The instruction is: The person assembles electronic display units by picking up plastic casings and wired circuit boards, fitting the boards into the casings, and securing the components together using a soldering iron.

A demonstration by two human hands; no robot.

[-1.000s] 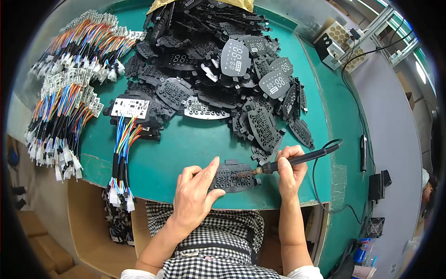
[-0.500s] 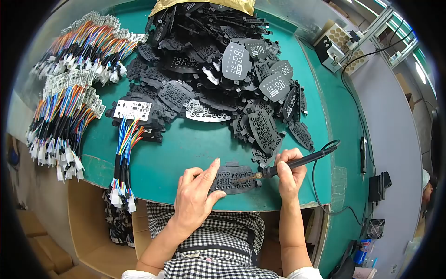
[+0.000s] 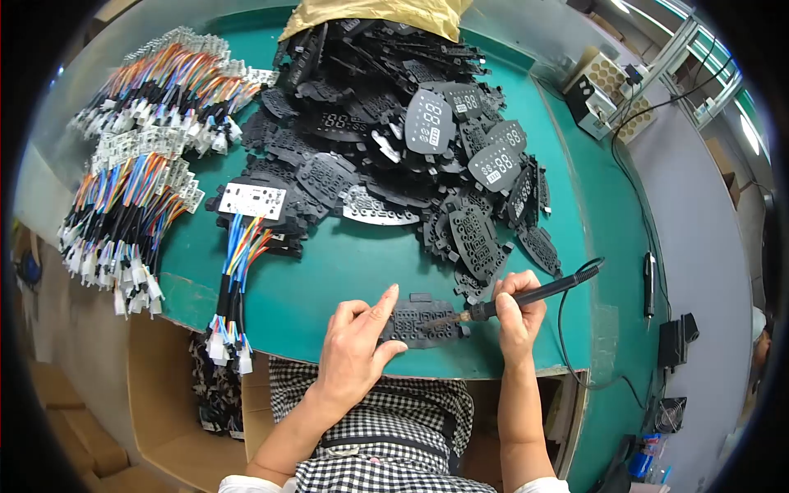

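A black plastic display panel (image 3: 422, 326) lies on the green bench near its front edge, its pocketed side up. My left hand (image 3: 355, 338) steadies the panel's left end between index finger and thumb. In my right hand (image 3: 518, 319) is a black soldering iron (image 3: 534, 296), gripped like a pen and slanting down to the left. Its tip is over the panel's right half; whether it touches cannot be made out. To the left, a white circuit board (image 3: 252, 200) with coloured wires rests on several black panels.
A large heap of black panels (image 3: 312, 177) spills from a yellow bag (image 3: 374, 15) at the back. Wired boards (image 3: 136, 177) are stacked at left. The iron's cord (image 3: 562, 324) loops over the right side. A black pen-shaped tool (image 3: 649, 283) lies farther right.
The whole view has shifted slightly right and down. The left hand stays on the panel, and the iron's tip remains over the panel's right half.
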